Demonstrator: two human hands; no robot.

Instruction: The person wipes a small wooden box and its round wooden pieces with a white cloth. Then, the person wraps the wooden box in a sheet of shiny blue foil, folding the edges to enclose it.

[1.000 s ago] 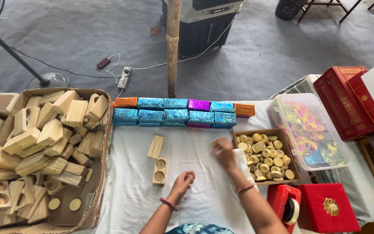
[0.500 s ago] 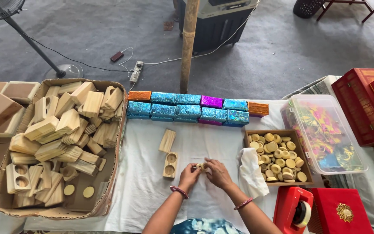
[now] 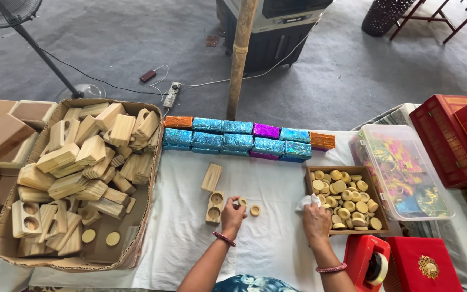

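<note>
Since half a second earlier the hands had parted. The left hand [image 3: 232, 215] pinched a wooden disc [image 3: 241, 202], a second disc [image 3: 255, 210] lying loose just right. The right hand [image 3: 315, 219] clutched a white cloth [image 3: 305, 202]. Beyond the left hand lay the two-holed block [image 3: 215, 206].

Foil-wrapped blocks [image 3: 244, 139] row; red boxes [image 3: 449, 140] right.

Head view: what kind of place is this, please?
Probably a small handicraft packing workspace: a cardboard box of wooden blocks, a tray of wooden discs, foil-wrapped blocks in rows, and a red tape dispenser.
</note>
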